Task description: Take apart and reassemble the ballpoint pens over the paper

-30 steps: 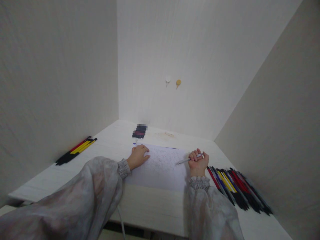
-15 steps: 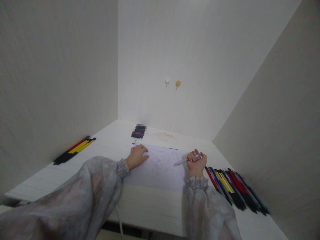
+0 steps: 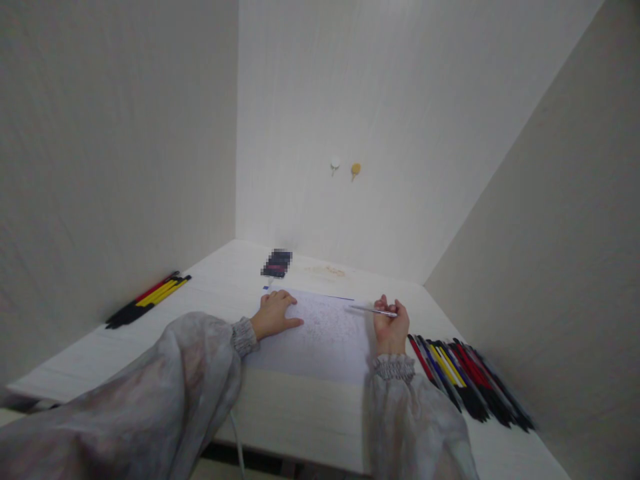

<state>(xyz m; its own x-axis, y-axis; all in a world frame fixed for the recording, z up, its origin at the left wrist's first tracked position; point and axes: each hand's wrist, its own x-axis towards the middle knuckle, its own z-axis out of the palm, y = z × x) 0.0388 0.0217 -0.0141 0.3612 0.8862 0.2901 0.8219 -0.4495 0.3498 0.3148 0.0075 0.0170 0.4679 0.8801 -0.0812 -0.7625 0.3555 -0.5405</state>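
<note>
A sheet of white paper (image 3: 300, 363) covered with fine scribbled marks lies on the white desk (image 3: 300, 417). My left hand (image 3: 275, 312) rests on the paper's left side, open, fingers spread and thumb stretched to the right. Over the right edge of the sheet, my right hand (image 3: 391, 327) is turned palm up and holds a slim pen (image 3: 370, 309) between thumb and fingers. The pen points left, its far end above the marked area; whether it touches the paper I cannot tell.
Several pens (image 3: 463, 373) in red, yellow, black and grey lie in a row right of my right hand. More pens (image 3: 150, 300) lie along the left wall. A blurred dark phone-like object (image 3: 277, 263) sits at the back. Two small hooks (image 3: 355, 169) are on the wall.
The pen has swung from slanting down-left to nearly level, its left end now higher. My right fingers have loosened from a fist. My left thumb reaches slightly further right.
</note>
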